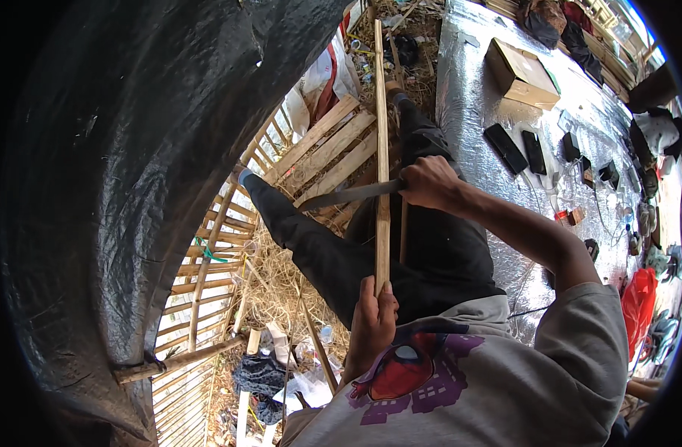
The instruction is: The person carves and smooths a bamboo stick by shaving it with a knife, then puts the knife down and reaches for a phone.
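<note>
Black sheet point(125, 186): hung in creased folds down the left side, above a fence.
Fence point(216, 246): stood beside the sheet, built of pale bamboo poles and laths.
Trousers point(281, 212): dark, on the person's legs, which were spread apart.
Straw point(289, 272): lay loose between the fence and the nearer leg.
Slats point(330, 154): wooden, side by side on the ground between the lower legs.
Blade point(348, 195): long, dark and slightly curved, with its tip to the left; it crossed the strip point(383, 127) partway along.
Left hand point(373, 309): wrapped around the strip's near end, close to the shirt.
Strip location: above the ground between the legs, its far end pointing away from the body.
Strip progress: already a narrow, fairly straight length, pale along its face and unsevered where the blade crossed; whether the edge had bitten in, or how much wood was left to remove, could not be told.
Right hand point(430, 182): clenched around the blade's handle, which the fingers hid, just right of the strip.
Silver sheet point(460, 89): spread on the right, wrinkled and shiny.
Box point(525, 74): open cardboard, on the silver sheet.
Black slabs point(506, 149): two, flat, nearer than the box.
Red bag point(639, 305): crumpled, toward the right rim.
</note>
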{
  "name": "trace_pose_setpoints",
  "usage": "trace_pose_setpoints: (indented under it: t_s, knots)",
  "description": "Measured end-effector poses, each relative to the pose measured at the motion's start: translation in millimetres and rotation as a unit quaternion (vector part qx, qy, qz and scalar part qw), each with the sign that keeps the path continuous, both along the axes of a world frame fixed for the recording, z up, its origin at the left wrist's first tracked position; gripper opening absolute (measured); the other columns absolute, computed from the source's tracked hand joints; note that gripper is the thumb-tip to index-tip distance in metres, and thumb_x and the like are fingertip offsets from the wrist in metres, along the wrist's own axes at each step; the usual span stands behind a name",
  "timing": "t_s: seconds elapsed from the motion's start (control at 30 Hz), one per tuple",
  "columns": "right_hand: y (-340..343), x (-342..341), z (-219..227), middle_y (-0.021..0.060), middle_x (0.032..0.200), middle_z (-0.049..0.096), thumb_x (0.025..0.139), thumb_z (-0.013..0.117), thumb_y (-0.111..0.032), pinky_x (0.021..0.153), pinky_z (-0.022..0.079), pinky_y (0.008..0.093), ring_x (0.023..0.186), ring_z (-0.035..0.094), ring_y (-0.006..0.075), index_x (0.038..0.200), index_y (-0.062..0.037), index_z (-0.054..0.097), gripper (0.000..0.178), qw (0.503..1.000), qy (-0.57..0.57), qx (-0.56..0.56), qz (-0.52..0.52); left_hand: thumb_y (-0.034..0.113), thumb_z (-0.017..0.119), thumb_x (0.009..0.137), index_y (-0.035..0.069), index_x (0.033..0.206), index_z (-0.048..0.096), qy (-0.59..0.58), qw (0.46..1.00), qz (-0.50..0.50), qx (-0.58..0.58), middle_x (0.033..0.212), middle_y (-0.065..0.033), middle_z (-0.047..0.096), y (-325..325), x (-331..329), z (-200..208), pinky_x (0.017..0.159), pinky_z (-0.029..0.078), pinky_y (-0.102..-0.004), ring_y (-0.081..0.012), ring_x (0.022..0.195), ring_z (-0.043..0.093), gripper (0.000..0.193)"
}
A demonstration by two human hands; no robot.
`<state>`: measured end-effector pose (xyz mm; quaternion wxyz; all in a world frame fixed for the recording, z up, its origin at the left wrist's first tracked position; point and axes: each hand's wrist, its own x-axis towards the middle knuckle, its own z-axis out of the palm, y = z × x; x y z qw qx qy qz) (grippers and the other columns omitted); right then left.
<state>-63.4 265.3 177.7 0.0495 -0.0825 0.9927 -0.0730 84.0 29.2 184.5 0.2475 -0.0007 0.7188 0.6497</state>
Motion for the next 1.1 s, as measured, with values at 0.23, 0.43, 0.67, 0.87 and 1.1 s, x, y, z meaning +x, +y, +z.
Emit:
trace_pose_setpoints:
  t_s: [0.23,0.43,0.67,0.87,1.1]
  knots:
    - [11.3,7.6,-4.6,0.0174,0.064,0.064,0.076,0.064,-0.029,0.059,0.053,0.0445,0.062,0.066,0.0353,0.072,-0.0036,0.069,0.026,1.000,-0.015,-0.004,0.002,0.022,0.047,0.100,0.004,0.099,0.044,-0.043,0.999,-0.031,0.010,0.066,-0.0091,0.055,8.3,14.5,-9.3,0.051,0.045,-0.0323,-0.0188,0.056,0.057,0.017]
    - [0.9,44.5,-4.3,0.0180,0.062,0.063,0.076,0.065,-0.031,0.058,0.052,0.0440,0.063,0.066,0.0353,0.073,-0.0034,0.069,0.028,0.998,-0.060,-0.034,0.011,0.026,0.046,0.101,0.012,0.096,0.038,-0.124,0.988,0.011,0.096,0.063,0.0035,0.039,11.9,7.7,-20.6,0.040,0.028,-0.0181,-0.0013,0.048,0.034,0.017]
    - [21.4,79.6,-4.8,0.0144,0.061,0.062,0.078,0.063,-0.030,0.056,0.050,0.0444,0.060,0.063,0.0344,0.074,-0.0078,0.068,0.023,0.990,-0.123,-0.040,-0.060,0.030,0.041,0.103,0.013,0.096,0.035,-0.250,0.952,-0.055,0.166,0.061,0.0024,0.035,-0.6,5.4,-37.9,0.038,0.029,-0.0185,-0.0037,0.045,0.033,0.020]
    - [24.0,93.3,-24.3,0.0149,0.063,0.063,0.079,0.062,-0.030,0.057,0.050,0.0446,0.062,0.064,0.0350,0.074,-0.0073,0.067,0.024,0.988,-0.140,-0.048,-0.041,0.026,0.042,0.103,0.011,0.113,0.039,-0.280,0.940,-0.117,0.153,0.061,0.0011,0.037,-12.2,-5.3,-68.6,0.042,0.040,-0.0241,-0.0061,0.047,0.038,0.019]
    - [22.4,96.0,-32.3,0.0177,0.066,0.064,0.078,0.062,-0.028,0.061,0.052,0.0465,0.066,0.065,0.0362,0.075,-0.0053,0.067,0.024,0.991,-0.120,-0.036,-0.050,0.006,0.052,0.095,0.006,0.124,0.038,-0.260,0.926,-0.202,0.183,0.091,-0.0061,0.059,-9.6,-22.1,-95.5,0.058,0.048,-0.0231,-0.0082,0.057,0.049,0.033]
